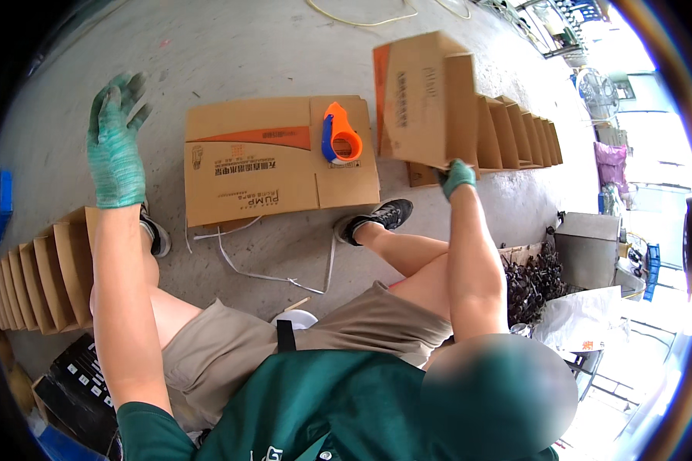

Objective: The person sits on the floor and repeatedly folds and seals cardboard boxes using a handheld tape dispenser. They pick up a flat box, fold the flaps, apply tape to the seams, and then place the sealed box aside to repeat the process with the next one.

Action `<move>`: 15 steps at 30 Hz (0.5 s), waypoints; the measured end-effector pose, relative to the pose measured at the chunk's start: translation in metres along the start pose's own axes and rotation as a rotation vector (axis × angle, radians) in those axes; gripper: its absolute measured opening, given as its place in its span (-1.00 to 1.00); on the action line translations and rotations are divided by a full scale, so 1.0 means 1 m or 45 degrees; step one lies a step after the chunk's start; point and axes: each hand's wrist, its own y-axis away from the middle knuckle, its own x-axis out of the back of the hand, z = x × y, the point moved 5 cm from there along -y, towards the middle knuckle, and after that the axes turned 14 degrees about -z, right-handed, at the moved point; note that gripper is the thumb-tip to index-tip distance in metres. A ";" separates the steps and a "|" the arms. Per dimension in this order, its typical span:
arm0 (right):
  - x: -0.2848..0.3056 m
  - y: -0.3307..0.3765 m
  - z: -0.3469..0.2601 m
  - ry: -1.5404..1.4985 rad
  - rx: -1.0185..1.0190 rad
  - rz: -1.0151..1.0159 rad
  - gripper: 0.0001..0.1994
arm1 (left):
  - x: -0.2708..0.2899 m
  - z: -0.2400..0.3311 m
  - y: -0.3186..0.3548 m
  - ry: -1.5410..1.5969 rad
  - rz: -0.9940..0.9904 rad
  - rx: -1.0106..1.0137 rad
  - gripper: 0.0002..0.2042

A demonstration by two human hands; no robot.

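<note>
In front of my feet lies a closed brown carton [281, 165] with an orange stripe and dark print. An orange and blue tape dispenser [347, 144] rests on its right part. Off to the left, my left hand [117, 146], in a green knitted glove, is raised with its fingers apart and holds nothing. My right hand [460, 178], gloved alike, is closed on the near lower edge of another carton [419, 100], which stands tilted at the front of a row of cartons; its fingertips are partly hidden.
A row of nested cartons [511, 134] runs to the right, and another row [50, 269] stands at my left. White strapping [242, 270] trails over the floor before me. A crate of dark parts [532, 284] sits by my right knee. A blue bin [0, 206] lies far left.
</note>
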 end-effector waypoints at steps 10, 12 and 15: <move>-0.081 0.042 0.019 1.777 0.668 0.001 -0.37 | -0.008 -0.019 0.001 -0.133 -0.031 0.143 -0.57; -0.117 0.051 0.033 1.827 0.575 -0.305 -0.34 | -0.009 -0.027 0.002 -0.161 -0.056 0.181 -0.55; -0.146 0.046 0.059 2.201 0.133 -0.475 -0.29 | -0.013 -0.038 0.004 -0.178 -0.105 0.262 -0.57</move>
